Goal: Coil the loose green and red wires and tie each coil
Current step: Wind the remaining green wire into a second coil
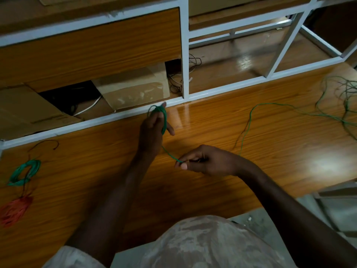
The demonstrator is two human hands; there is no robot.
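Observation:
My left hand (154, 128) is raised over the middle of the wooden table (212, 128) with a few loops of green wire (164, 120) wound around its fingers. The same wire runs down to my right hand (202, 161), which pinches it between thumb and fingers. From there the loose green wire (249, 120) trails right into a tangled pile (345, 97) at the table's far right. A finished green coil (25, 172) lies at the left edge, with a red coil (15, 209) just below it.
A short dark wire piece (46, 144) lies near the green coil. A white metal frame (185, 55) with wooden panels stands behind the table. Cardboard boxes (135, 88) and dark cables (175, 82) sit in its openings.

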